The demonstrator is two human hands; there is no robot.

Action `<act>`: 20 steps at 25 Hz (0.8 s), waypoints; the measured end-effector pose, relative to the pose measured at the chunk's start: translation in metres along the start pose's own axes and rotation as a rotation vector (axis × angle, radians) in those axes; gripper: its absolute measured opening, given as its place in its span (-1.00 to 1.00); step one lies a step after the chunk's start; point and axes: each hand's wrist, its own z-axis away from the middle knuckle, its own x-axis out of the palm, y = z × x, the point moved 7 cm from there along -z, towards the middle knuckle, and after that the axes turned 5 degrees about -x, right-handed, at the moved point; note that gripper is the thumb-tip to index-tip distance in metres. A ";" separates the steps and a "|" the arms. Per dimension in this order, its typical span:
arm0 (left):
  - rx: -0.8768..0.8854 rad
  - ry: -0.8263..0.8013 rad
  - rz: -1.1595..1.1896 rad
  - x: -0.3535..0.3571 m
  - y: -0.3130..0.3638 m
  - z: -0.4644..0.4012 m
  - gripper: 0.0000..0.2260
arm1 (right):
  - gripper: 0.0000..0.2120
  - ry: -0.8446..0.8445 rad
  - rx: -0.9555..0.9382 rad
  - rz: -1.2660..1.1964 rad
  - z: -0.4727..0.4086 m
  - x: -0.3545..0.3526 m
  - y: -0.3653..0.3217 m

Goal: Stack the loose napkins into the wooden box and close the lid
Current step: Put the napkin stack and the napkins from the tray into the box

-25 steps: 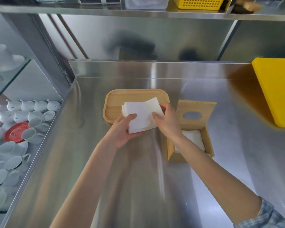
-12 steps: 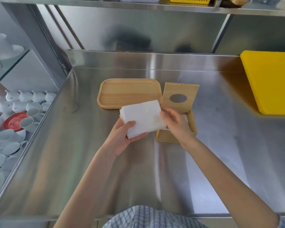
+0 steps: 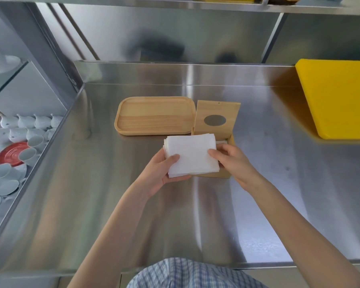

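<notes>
A stack of white napkins (image 3: pixel 191 154) is held level between both hands, just above the steel counter. My left hand (image 3: pixel 164 173) cups its left and under side, thumb on top. My right hand (image 3: pixel 235 163) pinches its right edge. Behind and partly under the stack stands the wooden box (image 3: pixel 218 174), with its lid (image 3: pixel 216 119) upright and open, an oval hole in it. A few white napkins show inside the box at its right. The stack hides most of the box opening.
An empty wooden tray (image 3: pixel 154 115) lies left of the box. A yellow board (image 3: pixel 339 96) rests at the far right. White cups and a red saucer (image 3: pixel 10 154) fill a lower shelf on the left. A steel wall rises behind the counter.
The napkin stack has come off the tray toward me and to the right, and now hangs level in front of the box. The camera has pulled back.
</notes>
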 end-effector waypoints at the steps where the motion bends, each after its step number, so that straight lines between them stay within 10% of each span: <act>1: -0.022 0.042 -0.056 0.000 -0.002 -0.005 -0.78 | -0.82 0.036 -0.010 0.081 0.000 -0.006 0.000; 20: 0.106 0.504 -1.052 0.036 0.027 -0.066 -0.93 | -0.73 0.207 -0.145 0.826 -0.021 -0.048 -0.006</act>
